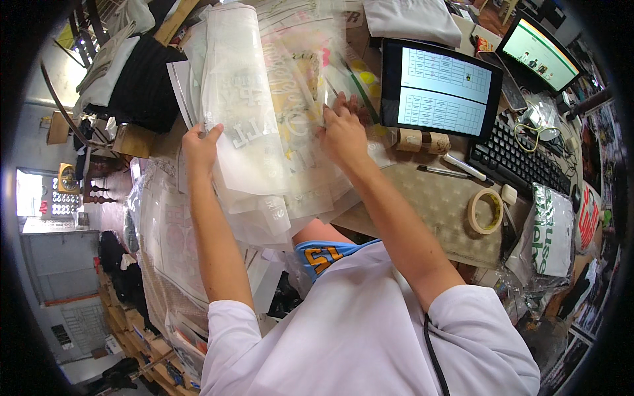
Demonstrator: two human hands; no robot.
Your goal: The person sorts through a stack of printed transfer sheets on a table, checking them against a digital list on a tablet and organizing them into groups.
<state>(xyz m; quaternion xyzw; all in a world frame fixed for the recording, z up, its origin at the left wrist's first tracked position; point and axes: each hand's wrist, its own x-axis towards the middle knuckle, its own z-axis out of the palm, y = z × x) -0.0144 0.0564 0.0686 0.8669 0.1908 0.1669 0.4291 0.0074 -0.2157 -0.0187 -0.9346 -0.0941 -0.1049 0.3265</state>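
Note:
A loose stack of translucent printed film sheets, some white with pale lettering, lies across the table in front of me. Its left edge is pinched between the thumb and fingers of my left hand. The top sheet curls over on itself toward the left. My right hand rests on clearer sheets with pink and yellow print, its fingers stretched out and apart near their right edge. What lies under that palm is hidden.
Right of the sheets stand a tablet and a monitor, with a black keyboard below. A masking tape roll, a pen and a plastic-wrapped package lie nearer. Dark folded fabric sits at the left.

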